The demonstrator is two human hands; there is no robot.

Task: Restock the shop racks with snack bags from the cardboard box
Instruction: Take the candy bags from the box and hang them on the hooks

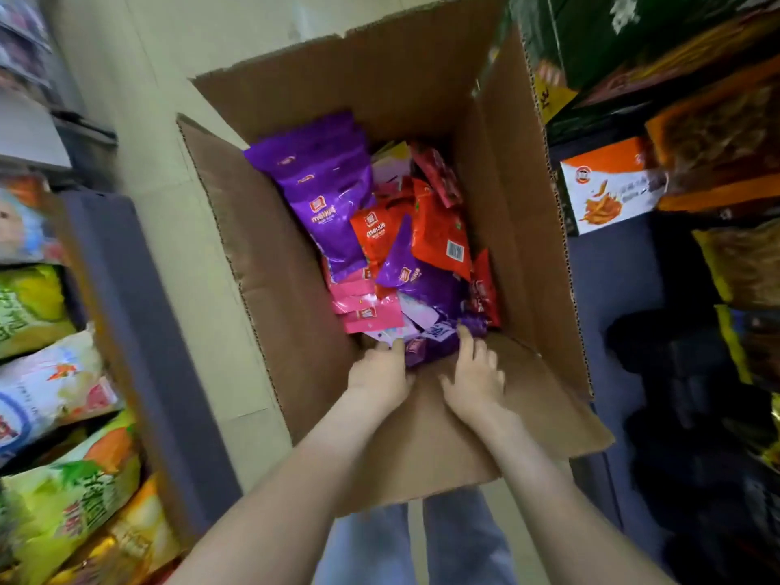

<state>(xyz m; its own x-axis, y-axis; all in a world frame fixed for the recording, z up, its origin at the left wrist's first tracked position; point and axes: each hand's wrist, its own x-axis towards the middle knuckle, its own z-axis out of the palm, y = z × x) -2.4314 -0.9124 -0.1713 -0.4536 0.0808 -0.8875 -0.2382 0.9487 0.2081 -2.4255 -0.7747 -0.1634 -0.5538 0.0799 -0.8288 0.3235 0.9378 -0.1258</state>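
Between the shop racks (46, 373), on the floor ahead of your feet, stands the open cardboard box (270, 255). Its snack bags (439, 234) are heaped loose along the bottom: purple, red and pink.

Both of your hands are down inside, at the near end wall. Your left hand (380, 375) sits at the edge of the heap with its fingertips against a pale bag. The fingers bend out of sight, so you cannot tell whether it grips anything. Your right hand (477, 371) lies with fingers spread and fairly straight on a crumpled purple bag (430, 346), resting on it rather than clasping it.

That purple bag lies between the two hands, under the right fingers and just beside the left thumb, so the right hand is the nearer. The tidy purple stack (320, 183) lies farther off toward the left wall, its long axis running away from you along the box.

The step in hand appears to be gathering the nearest bags. The lift likely wants both hands closing inward from either side, clear of the near flap (540, 420).
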